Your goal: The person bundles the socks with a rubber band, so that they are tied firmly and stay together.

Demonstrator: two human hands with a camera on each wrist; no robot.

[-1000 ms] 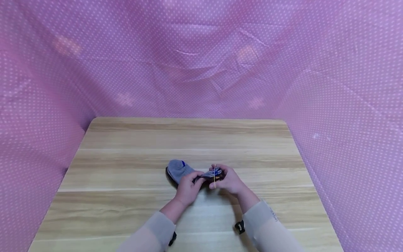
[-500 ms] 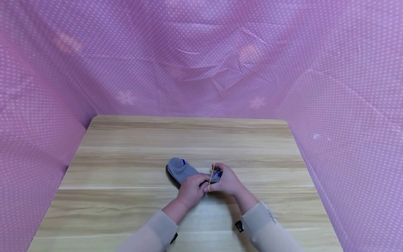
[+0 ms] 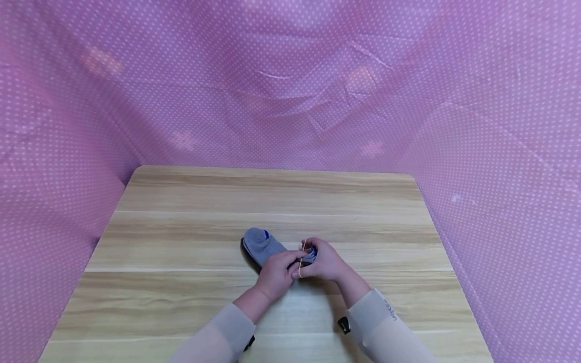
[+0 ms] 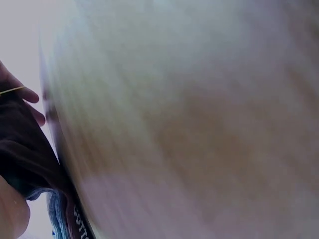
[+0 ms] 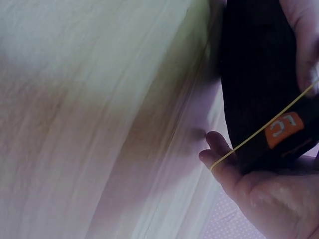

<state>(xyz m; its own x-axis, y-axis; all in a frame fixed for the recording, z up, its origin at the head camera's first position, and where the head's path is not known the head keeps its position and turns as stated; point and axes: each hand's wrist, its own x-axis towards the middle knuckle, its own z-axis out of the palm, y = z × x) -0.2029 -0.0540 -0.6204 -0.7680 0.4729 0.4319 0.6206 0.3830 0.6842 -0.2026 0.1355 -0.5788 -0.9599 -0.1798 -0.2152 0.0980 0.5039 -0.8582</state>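
Observation:
A bundle of socks, a grey sock (image 3: 263, 245) over a dark sock (image 3: 246, 252), lies slantwise at mid-table, toes to the far left. My left hand (image 3: 276, 275) grips the bundle near its cuff end. Around the cuffs curl the thumb and fingers of my right hand (image 3: 328, 262), holding a thin yellow rubber band (image 5: 264, 127) stretched between their tips. The band crosses the dark sock fabric (image 5: 256, 69) beside an orange mark in the right wrist view. In the left wrist view, dark sock fabric (image 4: 22, 142) shows at the left edge; the left fingers are mostly hidden.
The wood-grain table (image 3: 181, 222) extends on all sides of the socks. A pink dotted cloth (image 3: 290, 131) hangs behind the table and along both sides. Small black devices (image 3: 344, 325) show beneath the sleeves.
My right hand has moved left along the cuffs, bringing the stretched rubber band closer to my left hand. The left hand has shifted slightly right over the bundle; the toes stay nearly in place.

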